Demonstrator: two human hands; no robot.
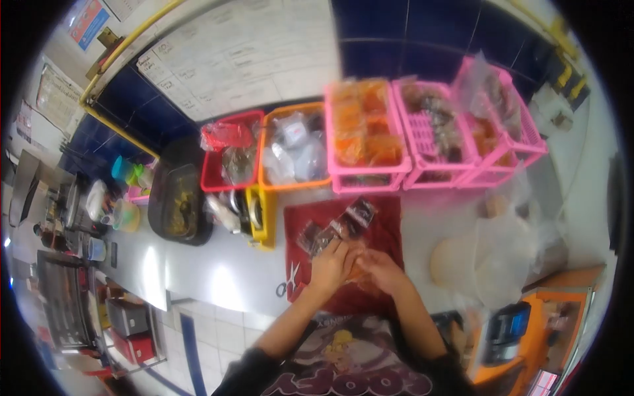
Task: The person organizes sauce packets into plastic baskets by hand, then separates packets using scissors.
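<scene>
My left hand [332,264] and my right hand [379,266] are close together over a dark red cloth [383,221] on the counter. Fingers of both hands are closed on a small clear plastic bag [358,274] with something orange-brown in it, partly hidden by the hands. Just beyond my left hand lie several small clear packets with dark contents [360,215], touching or overlapping one another. Scissors [290,280] with a dark handle rest at the cloth's left edge.
Behind the cloth stand a red basket [206,173], an orange basket [263,173], and pink baskets [370,170] of filled bags. A yellow tape dispenser [265,221] and a black tray [160,204] are at left. A whitish tub [456,264] with plastic bags stands at right.
</scene>
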